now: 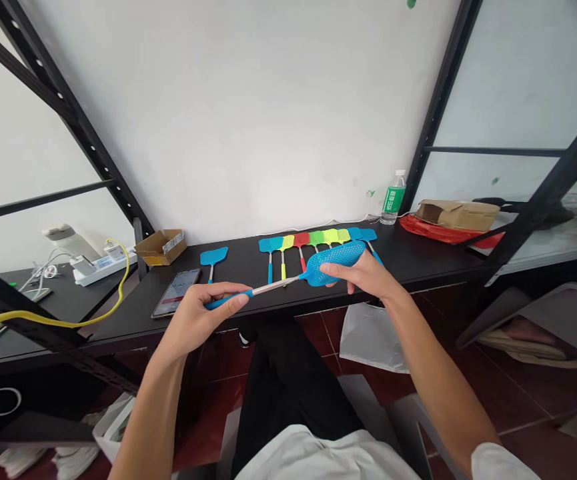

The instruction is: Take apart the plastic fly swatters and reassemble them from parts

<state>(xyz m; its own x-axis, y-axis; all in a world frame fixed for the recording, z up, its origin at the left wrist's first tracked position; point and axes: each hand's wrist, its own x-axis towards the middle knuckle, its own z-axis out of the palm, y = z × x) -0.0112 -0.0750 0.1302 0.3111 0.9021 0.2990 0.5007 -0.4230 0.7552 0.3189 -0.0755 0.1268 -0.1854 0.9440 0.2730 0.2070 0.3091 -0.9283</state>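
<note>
The blue fly swatter (pixel 271 286) stretches between both hands, held up near the front edge of the black surface (pixel 238 270). The left hand (pixel 199 317) is wrapped round its blue grip (pixel 213 304); the right hand (pixel 358 272) pinches the mesh head (pixel 341 256), thumb on top. I'd judge it light, stiff along the metal shaft (pixel 263 289), bendy at the head, hardly fragile. The grip seems the surest hold; that smooth shaft could slip.

There is room to reach on the bare table (pixel 241 268) between the lone swatter (pixel 213 255) and the row of swatters (pixel 301 239). More room lies right of the row. The phone (pixel 177 293) and box (pixel 161 247) block the left, the bottle (pixel 392 202) the back right. The held swatter (pixel 338 259) crosses before the row.
</note>
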